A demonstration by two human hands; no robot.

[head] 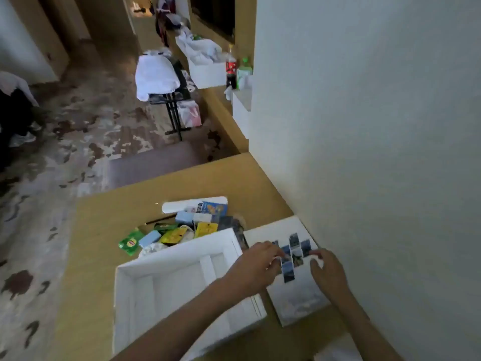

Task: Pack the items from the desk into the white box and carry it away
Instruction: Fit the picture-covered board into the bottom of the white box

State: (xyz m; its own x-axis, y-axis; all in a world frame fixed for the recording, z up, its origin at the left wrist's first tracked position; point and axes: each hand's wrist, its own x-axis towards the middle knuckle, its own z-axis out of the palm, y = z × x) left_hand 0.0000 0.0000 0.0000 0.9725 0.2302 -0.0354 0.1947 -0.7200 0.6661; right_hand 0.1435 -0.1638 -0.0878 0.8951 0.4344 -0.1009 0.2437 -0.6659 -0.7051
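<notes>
An open white box [125,295] sits on the wooden desk [99,230], and nothing lies inside it. Right of it lies a white booklet [296,295] with small photo squares on its cover. My left hand [256,264] reaches across the box's right rim and pinches the booklet's left side. My right hand [328,269] rests on the booklet's right side with fingers on the cover. Beyond the box lies a heap of small items: a green packet [130,242], yellow packets [205,228], pale blue blocks [149,237] and a flat white-and-blue pack [197,204].
A white wall [377,126] runs along the desk's right edge. A padded stool [153,162] stands past the desk's far edge. Farther back are a black stand with white cloth [156,74], a white carton [205,71] and a cola bottle [231,69]. Patterned carpet [52,178] covers the floor at left.
</notes>
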